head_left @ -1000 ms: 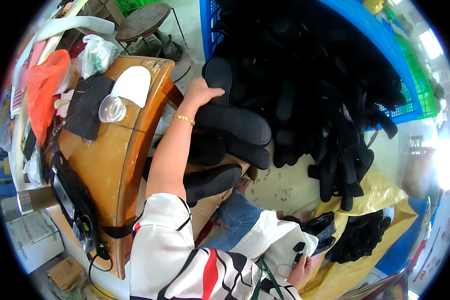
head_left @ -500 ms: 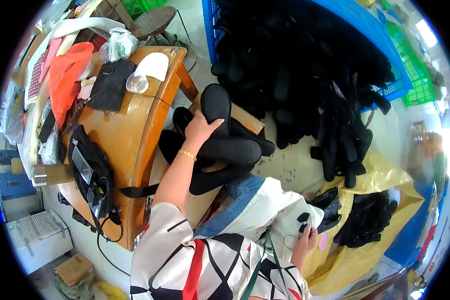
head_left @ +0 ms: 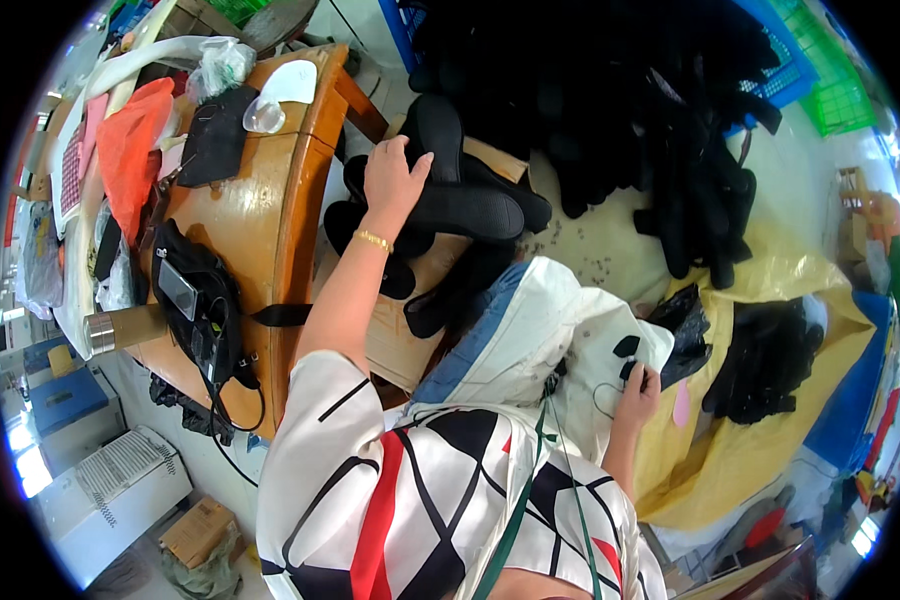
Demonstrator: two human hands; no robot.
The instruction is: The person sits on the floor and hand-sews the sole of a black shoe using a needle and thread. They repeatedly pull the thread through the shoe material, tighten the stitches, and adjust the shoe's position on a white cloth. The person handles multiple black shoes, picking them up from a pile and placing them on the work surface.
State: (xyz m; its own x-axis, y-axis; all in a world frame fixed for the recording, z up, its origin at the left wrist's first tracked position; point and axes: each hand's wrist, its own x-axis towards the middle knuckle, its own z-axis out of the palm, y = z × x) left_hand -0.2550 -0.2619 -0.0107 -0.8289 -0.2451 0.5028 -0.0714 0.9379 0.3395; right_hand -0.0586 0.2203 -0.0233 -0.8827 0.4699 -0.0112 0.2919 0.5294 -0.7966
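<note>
right now a black shoe sole (head_left: 467, 208) lies on top of a small stack of soles on a cardboard sheet (head_left: 410, 320), just beside the wooden table (head_left: 260, 215). my left hand (head_left: 393, 180) rests flat on that sole, fingers (head_left: 417, 166) slightly spread and laid over its edge. my right hand (head_left: 638, 385) sits on the white cloth (head_left: 560, 340) over my lap, fingertips curled onto a small black piece (head_left: 627, 347); whether it pinches it i cannot tell. beyond the stack a big heap of black soles (head_left: 610, 90) covers the floor, with a yellow sack (head_left: 760, 400) to the right of it.
</note>
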